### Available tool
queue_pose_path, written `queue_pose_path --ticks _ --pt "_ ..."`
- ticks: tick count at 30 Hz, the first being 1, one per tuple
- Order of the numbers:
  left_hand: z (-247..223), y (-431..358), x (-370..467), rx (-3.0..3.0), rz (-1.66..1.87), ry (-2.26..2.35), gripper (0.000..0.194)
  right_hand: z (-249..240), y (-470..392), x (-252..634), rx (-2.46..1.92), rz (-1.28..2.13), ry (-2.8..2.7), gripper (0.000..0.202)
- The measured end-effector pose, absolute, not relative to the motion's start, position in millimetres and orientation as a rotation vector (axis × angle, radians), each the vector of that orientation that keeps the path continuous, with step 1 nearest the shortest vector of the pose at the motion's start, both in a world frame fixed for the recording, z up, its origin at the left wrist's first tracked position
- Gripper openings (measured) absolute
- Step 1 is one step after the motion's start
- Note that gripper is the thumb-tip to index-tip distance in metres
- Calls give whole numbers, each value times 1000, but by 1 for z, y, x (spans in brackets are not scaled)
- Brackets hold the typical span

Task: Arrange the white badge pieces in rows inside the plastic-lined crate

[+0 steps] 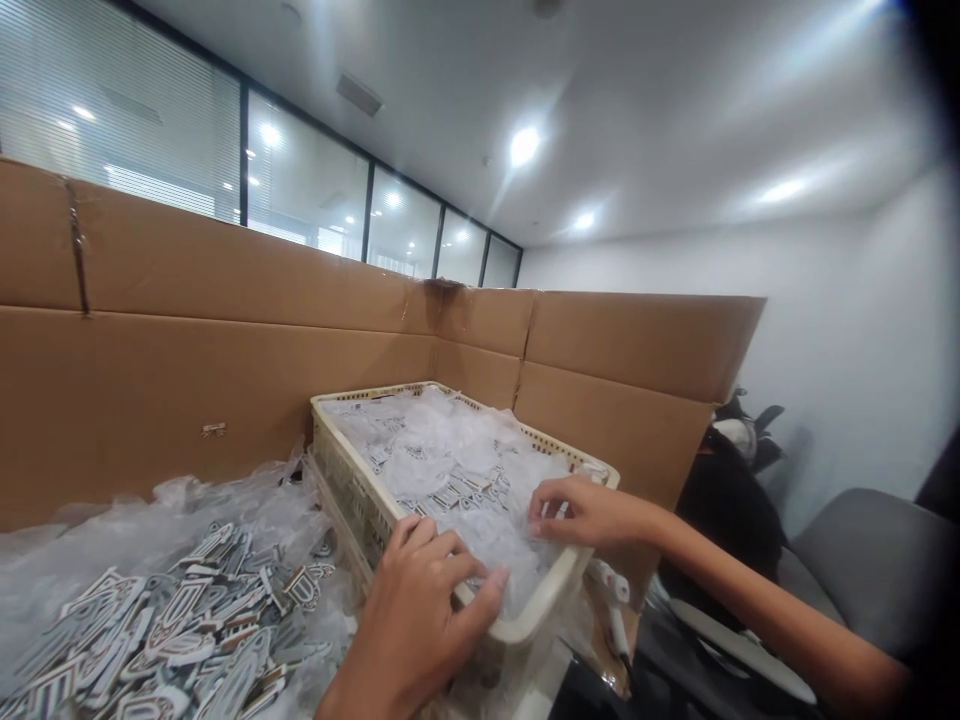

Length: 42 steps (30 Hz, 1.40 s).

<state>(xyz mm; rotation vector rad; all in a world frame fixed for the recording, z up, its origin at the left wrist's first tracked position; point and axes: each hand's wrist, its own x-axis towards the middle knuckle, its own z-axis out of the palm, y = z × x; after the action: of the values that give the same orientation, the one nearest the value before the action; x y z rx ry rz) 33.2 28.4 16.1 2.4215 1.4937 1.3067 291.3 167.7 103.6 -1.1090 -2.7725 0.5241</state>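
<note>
A cream plastic basket (352, 450) holds clear plastic bags (480, 540) over many small flat pieces with white and dark outlines. My left hand (427, 600) is at the basket's near left rim, its fingers loosely bent and apart, the thumb stretched toward the plastic. Nothing shows in its grasp. My right hand (585, 510) reaches over the near right rim. Its fingers are curled, with thumb and fingertips together at the clear plastic; the exact contact is partly hidden.
Left of the basket, a heap of similar flat pieces (187, 630) lies on more plastic sheeting (45, 560). Tall cardboard walls (225, 370) stand behind. A white-handled tool (615, 600) is below the basket's right side. A grey chair (862, 550) stands at right.
</note>
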Motion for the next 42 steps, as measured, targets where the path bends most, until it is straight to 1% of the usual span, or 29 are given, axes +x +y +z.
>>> queue_pose_path --ticks 3,10,12,14,17,19,21,23,25,28,31,33,35,37,39,42 --pt "21 27 35 2396 1256 1548 42 109 158 286 -1138 607 -2749 48" --pt "32 21 37 2463 1112 1669 52 117 146 279 -1030 1076 -2639 57" --pt "35 19 38 2493 1054 1691 53 117 150 284 -1008 1118 -2600 58" --pt "39 17 39 2511 980 1709 54 115 156 290 -994 958 -2594 57" --pt "45 15 39 2532 882 1736 55 106 161 297 -934 566 -2559 55" --pt "49 15 38 2555 843 1723 56 99 160 298 -888 413 -2589 55" --pt "54 16 34 2567 793 1682 58 93 156 296 -891 388 -2687 56" --pt "60 20 30 2560 772 1630 57 91 149 294 -945 439 -2786 63" --pt "67 27 27 2551 855 1616 52 91 143 294 -1008 468 -2823 71" --pt "78 45 33 2577 986 1636 44 90 134 297 -1110 384 -2790 77" --pt "80 71 50 2650 837 1581 42 91 128 301 -1191 288 -2789 80" --pt "76 88 63 2693 691 1517 40 93 128 304 -1212 260 -2774 78" --pt "69 100 73 2719 548 1449 44 96 134 307 -1179 237 -2714 71" --pt "63 107 78 2727 433 1396 46 99 147 308 -1149 156 -2612 53" --pt "60 108 80 2729 363 1367 44 102 164 306 -1167 -17 -2545 35" --pt "60 103 80 2722 308 1371 46 104 193 293 -1307 -300 -2637 43"
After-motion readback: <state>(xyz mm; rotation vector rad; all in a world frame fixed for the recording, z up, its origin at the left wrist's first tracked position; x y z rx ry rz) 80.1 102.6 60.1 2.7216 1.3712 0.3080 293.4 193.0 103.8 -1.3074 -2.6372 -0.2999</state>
